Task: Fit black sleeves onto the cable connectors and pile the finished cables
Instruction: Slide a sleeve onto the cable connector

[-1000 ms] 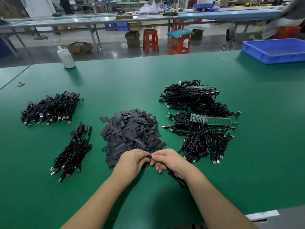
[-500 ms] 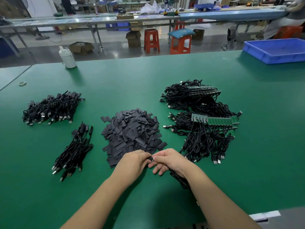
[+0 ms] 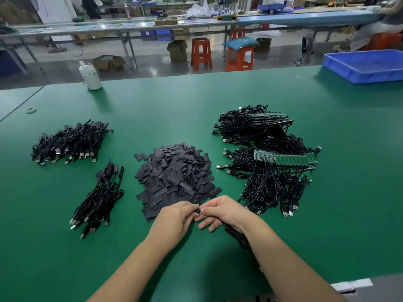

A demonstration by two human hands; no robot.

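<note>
Spanning the whole lower view, a green work mat (image 3: 196, 110) carries every item of the task. Largest on it is the tangled stock of unsleeved cables (image 3: 268, 162) at right, with green circuit boards (image 3: 292, 161) showing at their ends; such a mass is judged likely to snag if one lead is dragged out. Next in size, the heap of flat black sleeves (image 3: 174, 175) lies at centre, just beyond the hands. The sleeves are judged very light, thin and limp, apt to slide off one another, and best taken by the edges so that the mouth can be opened. Two piles of finished cables are noted at left: the larger one (image 3: 69, 142) farther off, the smaller one (image 3: 100, 201) nearer.

The cable in work (image 3: 235, 234) trails back under the right wrist; it is judged light and flexible, so hold is best taken at the stiff connector end rather than on the cord. The left hand (image 3: 176, 216) and right hand (image 3: 222, 212) meet fingertip to fingertip, both pinching a small dark piece (image 3: 199, 211). Whether it is sleeve or connector cannot be told. The right hand's lower fingers are seen loosely extended.
</note>
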